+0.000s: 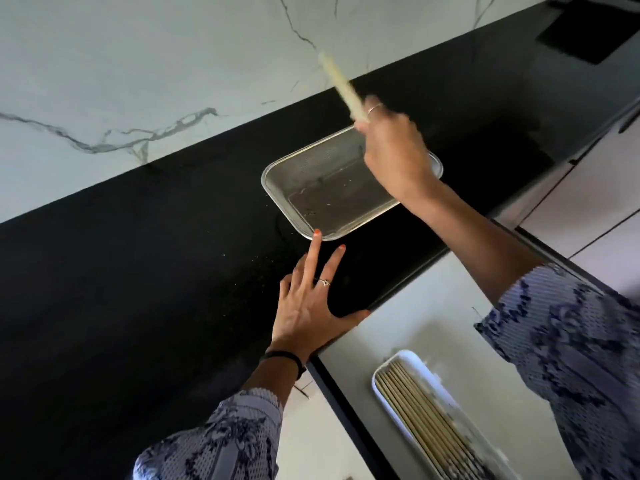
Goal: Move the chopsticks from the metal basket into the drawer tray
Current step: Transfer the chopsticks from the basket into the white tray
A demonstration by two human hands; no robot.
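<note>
A rectangular metal mesh basket sits on the black countertop, and what I see of its inside holds nothing. Above its far right end my right hand is closed on pale chopsticks, blurred, pointing up and away toward the wall. My left hand lies flat on the counter with fingers spread, one fingertip touching the basket's near corner. Below, in the open drawer, a white tray holds several chopsticks laid side by side.
The black countertop runs diagonally under a white marble wall. The open white drawer sits below the counter edge at lower right. Pale cabinet fronts stand on the right, with a dark opening at top right.
</note>
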